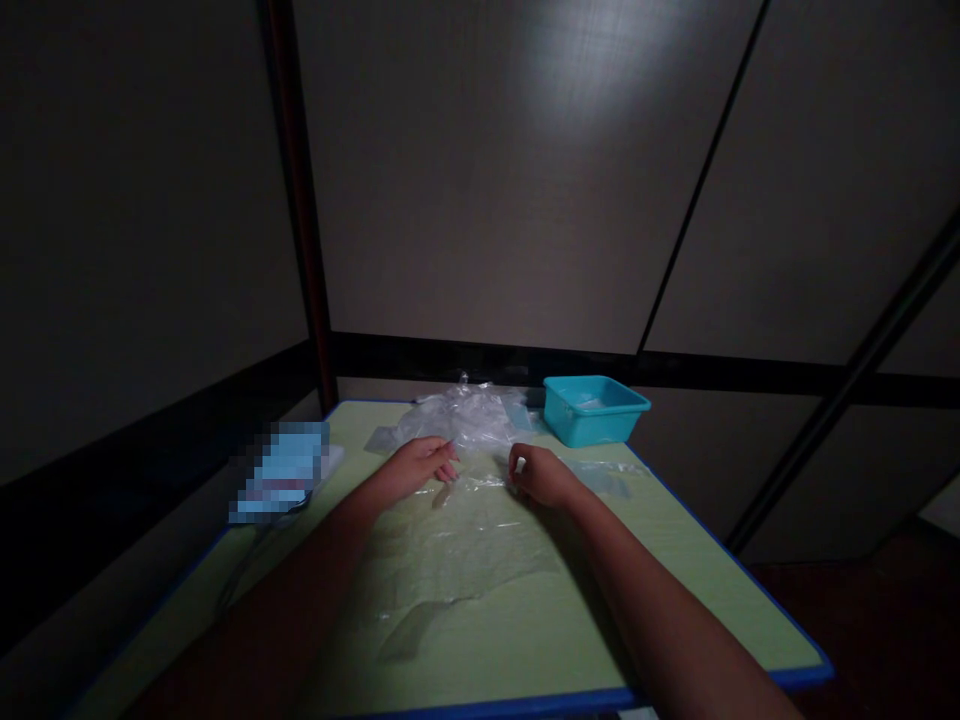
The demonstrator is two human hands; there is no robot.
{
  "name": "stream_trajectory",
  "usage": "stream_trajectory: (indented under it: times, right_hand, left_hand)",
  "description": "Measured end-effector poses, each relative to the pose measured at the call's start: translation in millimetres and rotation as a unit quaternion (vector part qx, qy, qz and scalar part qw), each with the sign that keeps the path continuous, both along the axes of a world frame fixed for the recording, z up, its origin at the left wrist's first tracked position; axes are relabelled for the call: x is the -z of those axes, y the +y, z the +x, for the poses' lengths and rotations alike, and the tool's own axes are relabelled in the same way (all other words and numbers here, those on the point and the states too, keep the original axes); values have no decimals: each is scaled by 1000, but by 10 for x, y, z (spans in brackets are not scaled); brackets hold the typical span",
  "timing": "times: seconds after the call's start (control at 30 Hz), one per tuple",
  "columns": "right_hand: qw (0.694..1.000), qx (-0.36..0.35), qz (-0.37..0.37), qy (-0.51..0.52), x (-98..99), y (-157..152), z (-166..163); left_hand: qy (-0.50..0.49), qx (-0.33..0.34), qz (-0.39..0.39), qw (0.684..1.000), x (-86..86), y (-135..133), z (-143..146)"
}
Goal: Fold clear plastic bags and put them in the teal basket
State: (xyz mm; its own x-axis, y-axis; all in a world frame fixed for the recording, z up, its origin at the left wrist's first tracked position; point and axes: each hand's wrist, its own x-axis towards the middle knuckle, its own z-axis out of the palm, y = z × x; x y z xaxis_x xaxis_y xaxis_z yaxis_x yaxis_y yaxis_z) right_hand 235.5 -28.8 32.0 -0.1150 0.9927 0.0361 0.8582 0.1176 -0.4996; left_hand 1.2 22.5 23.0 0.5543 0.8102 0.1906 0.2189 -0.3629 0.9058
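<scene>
A clear plastic bag lies flat on the green table in front of me. My left hand rests on its far edge with the fingers curled and pinched on the plastic. My right hand is closed at the same edge, pinching the plastic too. Just beyond both hands sits a crumpled heap of clear plastic bags.
A teal plastic tub stands at the table's far right corner. A blurred blue object lies at the left edge. Another flat plastic piece lies right of my right hand. Dark walls surround the table; its blue rim marks the edges.
</scene>
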Motion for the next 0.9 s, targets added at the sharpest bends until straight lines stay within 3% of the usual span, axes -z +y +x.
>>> stream_trajectory:
  times: [0.13,0.23,0.33,0.5,0.7,0.9]
  right_hand:
    - [999,-2,-16,31,-12,1,13]
    - [999,-2,-22,46,-9,6,23]
    - [996,-11,-33,78,6,14,27]
    - [987,-20,-70,141,5,12,16]
    - [979,-18,-104,174,-40,-6,0]
    - [983,-29,-98,155,-79,-23,-10]
  left_hand:
    - [51,-13,69,996,-12,-87,-5]
    - [127,-35,185,974,-35,-182,29]
    - [178,-44,247,952,-56,-269,88]
    - [233,-38,270,933,-61,-310,119]
    - [304,-40,265,914,-32,-180,-48]
    - [342,-100,243,902,44,-102,-108]
